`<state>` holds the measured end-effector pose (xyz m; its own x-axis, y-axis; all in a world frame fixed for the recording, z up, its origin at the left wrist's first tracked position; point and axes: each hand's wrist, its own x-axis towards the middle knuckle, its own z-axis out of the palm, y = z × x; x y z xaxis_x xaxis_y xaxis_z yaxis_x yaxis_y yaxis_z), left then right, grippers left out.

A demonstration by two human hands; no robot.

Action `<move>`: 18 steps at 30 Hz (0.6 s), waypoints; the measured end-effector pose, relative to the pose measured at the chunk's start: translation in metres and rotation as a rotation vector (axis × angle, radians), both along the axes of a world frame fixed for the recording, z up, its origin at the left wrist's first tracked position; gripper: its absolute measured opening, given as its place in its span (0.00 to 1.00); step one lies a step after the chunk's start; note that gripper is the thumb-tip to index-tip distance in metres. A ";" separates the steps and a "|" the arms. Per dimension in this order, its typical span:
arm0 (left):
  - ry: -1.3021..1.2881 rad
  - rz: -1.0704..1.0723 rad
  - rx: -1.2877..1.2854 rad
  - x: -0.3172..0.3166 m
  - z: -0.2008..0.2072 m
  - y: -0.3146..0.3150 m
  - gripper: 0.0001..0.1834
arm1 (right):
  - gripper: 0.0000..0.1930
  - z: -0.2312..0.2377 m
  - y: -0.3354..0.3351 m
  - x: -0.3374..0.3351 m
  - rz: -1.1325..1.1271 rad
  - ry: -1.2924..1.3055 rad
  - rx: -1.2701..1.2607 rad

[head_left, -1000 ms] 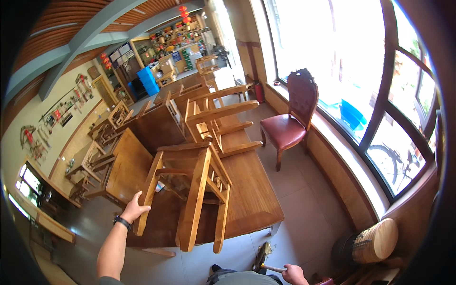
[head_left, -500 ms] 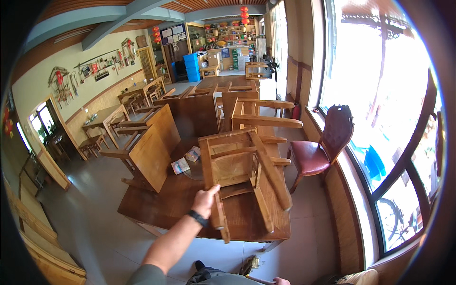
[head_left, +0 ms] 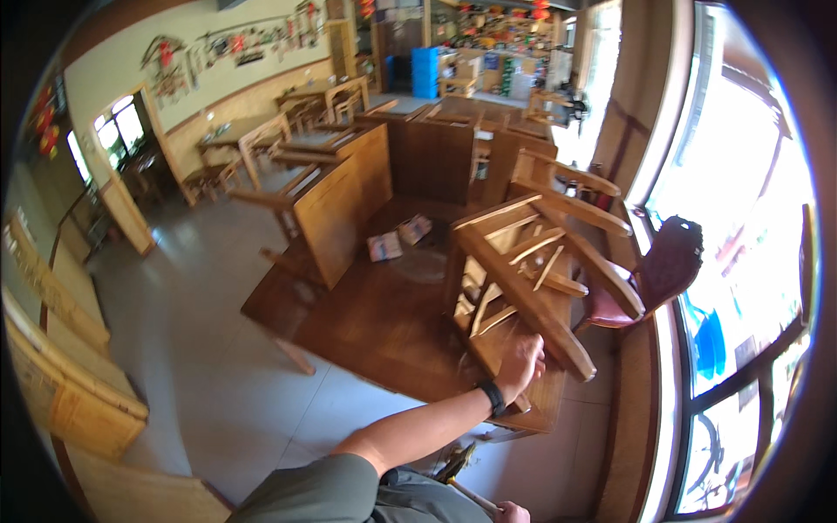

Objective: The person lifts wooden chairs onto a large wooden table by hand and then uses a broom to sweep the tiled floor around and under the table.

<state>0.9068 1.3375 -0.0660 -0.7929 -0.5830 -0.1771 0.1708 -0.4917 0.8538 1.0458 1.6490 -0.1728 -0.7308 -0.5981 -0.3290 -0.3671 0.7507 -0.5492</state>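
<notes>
My left hand, with a dark band on its wrist, is closed on a lower leg of a wooden stool. The stool lies tipped over on the right part of a brown wooden table, legs pointing toward me and to the right. Low at the bottom edge, my right hand is closed around a light pole. The pole slants up to a ragged, yellowish-dark end, whose kind I cannot make out. Two small printed packets lie on the table left of the stool.
Other upturned stools crowd the table's left and far parts. A red padded chair stands by the window at right. Dining tables line the left wall; stacked blue crates stand at the back.
The stool has swung round and shifted right on the table, with my left hand on its leg. My view has turned left and tilted down. The right hand stays on the pole.
</notes>
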 end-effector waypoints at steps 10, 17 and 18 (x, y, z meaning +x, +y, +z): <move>-0.542 -0.003 -0.132 0.340 -0.183 -0.034 0.11 | 0.15 0.047 -0.092 0.006 0.048 -0.199 0.098; -0.630 0.242 -0.130 0.485 -0.224 -0.079 0.13 | 0.17 -0.020 -0.152 0.026 -0.134 -0.732 0.031; -0.612 0.262 -0.102 0.499 -0.229 -0.086 0.14 | 0.18 -0.026 -0.160 0.034 -0.122 -0.778 0.083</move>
